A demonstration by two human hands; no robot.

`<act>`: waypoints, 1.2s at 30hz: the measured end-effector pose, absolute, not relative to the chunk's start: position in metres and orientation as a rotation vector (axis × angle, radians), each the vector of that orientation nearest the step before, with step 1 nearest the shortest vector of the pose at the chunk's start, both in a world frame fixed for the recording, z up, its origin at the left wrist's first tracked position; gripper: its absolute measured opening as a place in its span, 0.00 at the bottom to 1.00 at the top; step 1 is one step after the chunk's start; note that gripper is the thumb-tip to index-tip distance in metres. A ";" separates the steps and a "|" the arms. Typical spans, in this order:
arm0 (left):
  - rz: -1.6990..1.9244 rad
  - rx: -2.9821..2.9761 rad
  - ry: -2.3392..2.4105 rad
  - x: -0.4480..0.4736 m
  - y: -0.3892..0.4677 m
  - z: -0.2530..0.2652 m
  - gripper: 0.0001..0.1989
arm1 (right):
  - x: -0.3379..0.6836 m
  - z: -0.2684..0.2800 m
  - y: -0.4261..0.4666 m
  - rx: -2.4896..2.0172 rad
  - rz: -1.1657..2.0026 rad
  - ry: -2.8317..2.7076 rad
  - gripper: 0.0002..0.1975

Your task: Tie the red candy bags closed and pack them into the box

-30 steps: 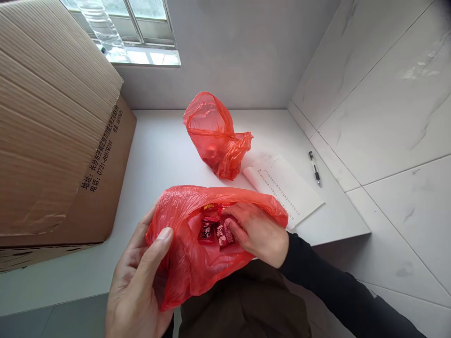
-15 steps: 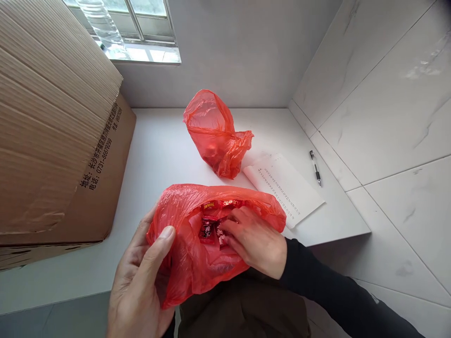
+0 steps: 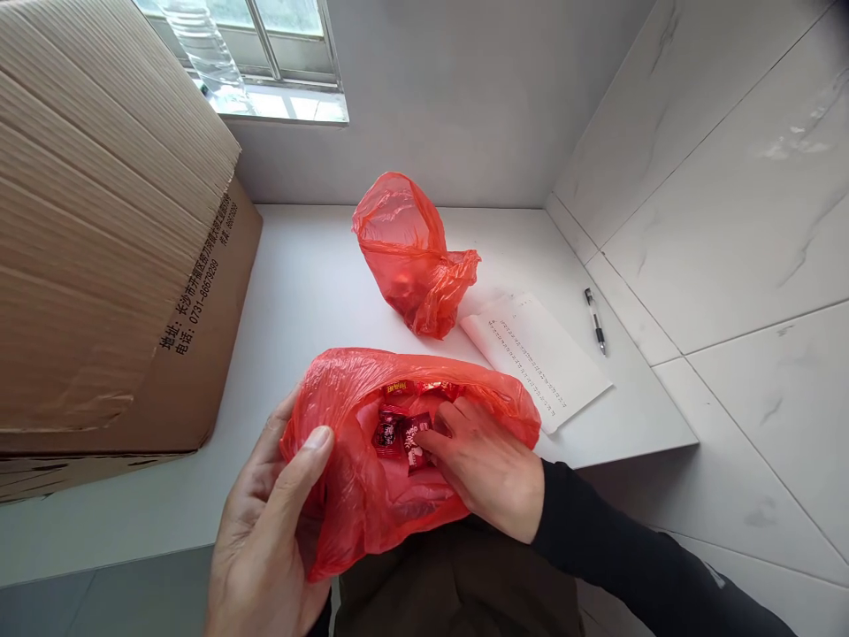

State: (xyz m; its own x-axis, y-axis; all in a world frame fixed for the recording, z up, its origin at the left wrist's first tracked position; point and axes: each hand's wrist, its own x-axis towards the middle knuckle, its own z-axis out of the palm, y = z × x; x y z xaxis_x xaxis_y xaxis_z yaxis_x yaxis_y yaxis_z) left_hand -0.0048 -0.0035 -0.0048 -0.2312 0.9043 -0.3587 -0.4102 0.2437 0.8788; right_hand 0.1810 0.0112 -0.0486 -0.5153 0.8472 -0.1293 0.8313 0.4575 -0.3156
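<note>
My left hand [image 3: 275,522] grips the left side of a red plastic bag [image 3: 351,504], its thumb on the outside and its fingers behind. The bag's mouth faces up toward me. Small wrapped snacks lie inside: a dark red packet [image 3: 416,441] with pale lettering, a darker packet [image 3: 388,433] to its left, and a red packet with yellow print [image 3: 398,387] behind them. Reaching in from the right, my right hand [image 3: 487,460] has bent fingers, with one fingertip against the dark red packet's right edge. Its other fingertips are partly hidden, so anything between them does not show.
A second red plastic bag [image 3: 404,265] stands on the white table [image 3: 305,274]. To its right lie a printed sheet [image 3: 537,354] and a pen [image 3: 595,320]. A large cardboard box [image 3: 212,318] stands at left, and a bottle [image 3: 202,49] is by the window.
My right hand has shifted slightly right inside the bag, uncovering more of the dark red packet. My left hand keeps its grip on the bag. The whole view has moved slightly.
</note>
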 end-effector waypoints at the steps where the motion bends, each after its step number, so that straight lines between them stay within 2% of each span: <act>1: 1.336 0.540 1.252 -0.006 -0.004 -0.005 0.29 | 0.183 -0.046 0.011 -1.544 0.531 -2.650 0.09; 5: 1.349 0.527 1.288 -0.007 -0.004 -0.006 0.29 | 0.193 -0.039 0.007 -1.724 0.409 -2.643 0.09; 8: 1.341 0.544 1.227 -0.004 -0.003 -0.005 0.29 | 0.198 -0.042 0.005 -1.725 0.325 -2.628 0.18; 10: 1.329 0.556 1.183 -0.002 -0.003 -0.004 0.28 | 0.198 -0.045 0.005 -1.749 0.309 -2.646 0.19; 18: 1.335 0.565 1.191 -0.006 -0.005 -0.004 0.30 | 0.196 -0.046 0.006 -1.798 0.155 -2.513 0.06; 20: 1.332 0.560 1.183 -0.007 -0.003 -0.007 0.30 | 0.197 -0.041 0.007 -1.861 0.173 -2.470 0.05; 25: 1.296 0.551 1.207 -0.009 -0.001 -0.010 0.32 | 0.200 -0.038 0.012 -1.963 0.524 -2.288 0.10; 28: 1.276 0.590 1.222 -0.010 -0.003 -0.004 0.33 | 0.203 -0.042 0.011 -1.952 0.428 -2.250 0.13; 31: 1.313 0.598 1.314 -0.012 0.000 0.001 0.35 | 0.204 -0.027 -0.002 -1.758 0.408 -2.174 0.16; 33: 1.395 0.611 1.365 -0.016 0.007 -0.002 0.32 | 0.208 -0.010 -0.014 -1.416 0.479 -2.055 0.10; 36: 1.493 0.653 1.375 -0.028 0.022 -0.018 0.26 | 0.227 0.000 -0.022 -1.132 0.362 -1.700 0.14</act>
State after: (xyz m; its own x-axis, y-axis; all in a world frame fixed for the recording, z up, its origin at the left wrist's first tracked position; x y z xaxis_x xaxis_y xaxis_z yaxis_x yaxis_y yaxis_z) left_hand -0.0276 0.0225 -0.0181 -0.3881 0.8956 -0.2174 -0.2903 0.1051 0.9512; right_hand 0.2270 -0.0219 -0.0002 -0.0407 0.8161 0.5765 0.5098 0.5132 -0.6904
